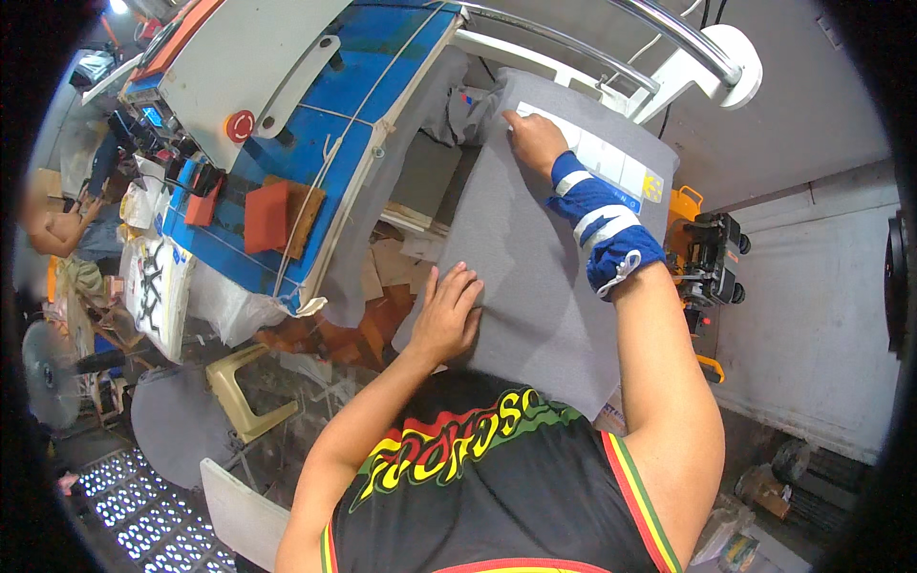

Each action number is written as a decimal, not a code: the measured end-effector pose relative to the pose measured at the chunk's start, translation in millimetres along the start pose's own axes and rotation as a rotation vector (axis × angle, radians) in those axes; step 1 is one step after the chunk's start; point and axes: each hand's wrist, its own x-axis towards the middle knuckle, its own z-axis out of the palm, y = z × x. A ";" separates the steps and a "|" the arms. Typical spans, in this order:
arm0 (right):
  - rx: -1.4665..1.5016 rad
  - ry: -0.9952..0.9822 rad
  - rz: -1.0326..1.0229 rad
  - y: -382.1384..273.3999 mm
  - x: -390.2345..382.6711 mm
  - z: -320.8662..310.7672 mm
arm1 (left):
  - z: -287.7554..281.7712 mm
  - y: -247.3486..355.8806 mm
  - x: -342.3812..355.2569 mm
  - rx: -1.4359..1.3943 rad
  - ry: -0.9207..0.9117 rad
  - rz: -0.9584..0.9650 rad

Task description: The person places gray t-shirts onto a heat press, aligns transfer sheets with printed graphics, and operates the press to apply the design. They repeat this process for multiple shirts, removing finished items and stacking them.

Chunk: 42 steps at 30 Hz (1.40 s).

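A length of grey fabric point(544, 258) is spread in front of me, its surface slightly wrinkled. My left hand point(446, 313) lies flat on its near left edge, fingers stretched out and holding nothing. Farther off, my right hand point(538, 141) rests at the left end of a white printed sheet point(602, 162) with yellow and blue marks, which lies on the fabric. The fingers of this hand are curled in, and what they hold, if anything, is hidden. A blue and white wrap point(604, 224) covers the right wrist and forearm.
To the left stands a blue-topped machine point(373, 57) with a red stop button point(240, 126) and red blocks point(267, 218). Metal rails point(669, 38) cross the far right. An orange and black machine point(707, 253) stands right of the fabric; a stool point(239, 392) is lower left. Another person point(62, 229) sits far left.
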 end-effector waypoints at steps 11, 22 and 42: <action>0.473 -0.026 0.645 10.2 -3.0 -15.5 | 3.9 1.3 5.8 0.013 -0.016 -0.004; 0.031 -0.119 0.056 -8.4 -26.4 -25.9 | 9.6 1.7 6.2 0.019 -0.016 -0.015; -0.928 -0.473 1.472 368.9 -457.6 -209.0 | -173.9 0.2 33.4 0.430 0.555 0.078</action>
